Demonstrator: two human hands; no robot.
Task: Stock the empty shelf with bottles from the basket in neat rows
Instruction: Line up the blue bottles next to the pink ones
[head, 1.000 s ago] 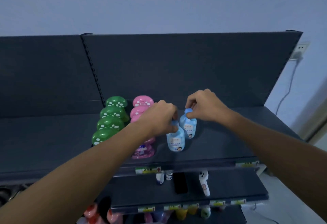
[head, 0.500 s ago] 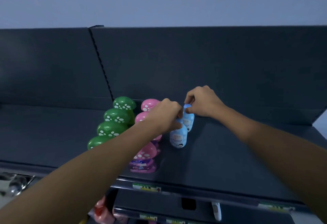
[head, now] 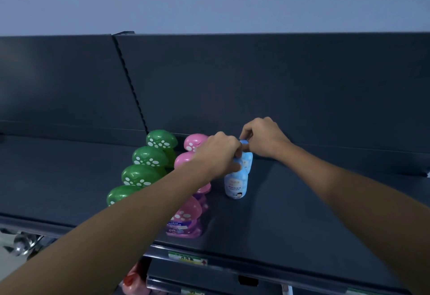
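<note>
While both hands pinch blue bottles at frame centre, the left hand (head: 217, 152) closed on the front bottle (head: 236, 184) and the right hand (head: 263, 138) on the back bottle (head: 247, 160), a third row is starting on the shelf (head: 302, 213); next, release and fetch more.

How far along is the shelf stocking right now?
Done: a green-capped row and a pink-capped row stand front to back. In hand: the left hand and right hand each grip a blue bottle, starting a third row. Left: most of the shelf lies bare.
</note>
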